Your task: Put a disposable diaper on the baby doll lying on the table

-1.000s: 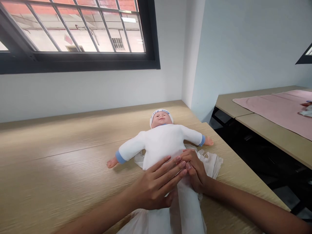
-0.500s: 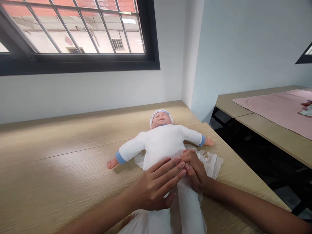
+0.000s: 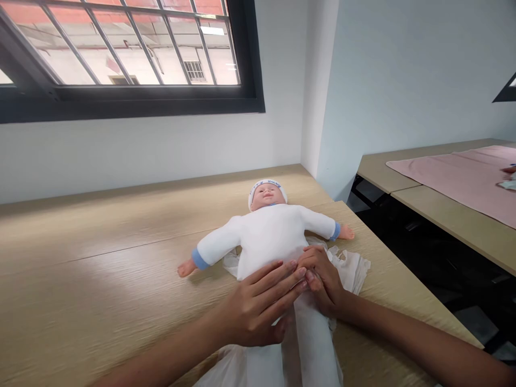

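Observation:
A baby doll (image 3: 272,231) in a white suit with blue cuffs and a white cap lies on its back, arms spread. Thin white cloth (image 3: 355,270) shows under and beside its body. My left hand (image 3: 264,303) lies across the doll's lower belly, fingers stretched out toward the right. Against its fingertips, my right hand (image 3: 320,279) has its fingers bent and pressed together at the doll's waist; what they pinch, if anything, is hidden. The doll's legs extend toward me below my hands.
The doll lies on a wooden table (image 3: 100,279) against the wall, under a barred window (image 3: 133,99). At the right, across a dark gap, another table (image 3: 451,207) bears a pink cloth (image 3: 455,174). Part of a person's hand shows at the right edge.

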Tool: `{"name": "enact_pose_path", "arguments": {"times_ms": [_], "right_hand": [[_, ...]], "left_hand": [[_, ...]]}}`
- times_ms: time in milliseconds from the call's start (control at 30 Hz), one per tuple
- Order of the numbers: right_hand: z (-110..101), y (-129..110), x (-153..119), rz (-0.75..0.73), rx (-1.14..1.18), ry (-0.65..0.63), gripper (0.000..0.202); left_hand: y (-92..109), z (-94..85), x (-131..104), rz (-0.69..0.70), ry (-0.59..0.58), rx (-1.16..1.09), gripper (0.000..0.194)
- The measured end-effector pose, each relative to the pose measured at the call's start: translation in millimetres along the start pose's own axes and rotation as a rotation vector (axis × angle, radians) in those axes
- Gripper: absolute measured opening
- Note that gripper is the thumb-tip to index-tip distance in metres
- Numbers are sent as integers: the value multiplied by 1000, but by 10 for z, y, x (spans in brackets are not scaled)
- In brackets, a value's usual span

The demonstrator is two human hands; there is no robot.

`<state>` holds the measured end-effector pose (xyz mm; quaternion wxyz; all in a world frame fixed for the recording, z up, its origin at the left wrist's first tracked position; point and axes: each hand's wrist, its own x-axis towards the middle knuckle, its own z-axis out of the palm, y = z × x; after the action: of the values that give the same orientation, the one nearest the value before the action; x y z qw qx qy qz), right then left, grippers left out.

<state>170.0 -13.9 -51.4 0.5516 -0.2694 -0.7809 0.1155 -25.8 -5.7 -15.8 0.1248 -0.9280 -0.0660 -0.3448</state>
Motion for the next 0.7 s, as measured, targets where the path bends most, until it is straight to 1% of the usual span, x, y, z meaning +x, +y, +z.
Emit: {"name": "enact_pose_path", "arguments": {"times_ms": [267, 400, 467, 500, 567, 633, 700], "right_hand": [[-8, -23, 21, -25, -30, 6, 18], [11, -4, 7, -26, -34, 5, 19], [13, 14, -17, -27, -32, 1, 18], [9, 19, -29, -26, -28, 3, 18], [-15, 3, -33, -13, -17, 11, 18], [-57, -69, 27, 2, -5, 11, 18], [-110, -214, 182, -1, 21, 22, 17]], "left_hand": [[-9, -21, -9, 15, -34, 16, 48], [-12, 0, -22, 26, -24, -3, 48], [-3, 9, -29, 7, -9, -33, 48], [5, 3, -26, -20, -3, -67, 47], [28, -52, 10, -130, -3, -211, 47], [55, -175, 102, -295, -20, -422, 46], [84, -357, 258, -438, 10, -592, 43]]}}
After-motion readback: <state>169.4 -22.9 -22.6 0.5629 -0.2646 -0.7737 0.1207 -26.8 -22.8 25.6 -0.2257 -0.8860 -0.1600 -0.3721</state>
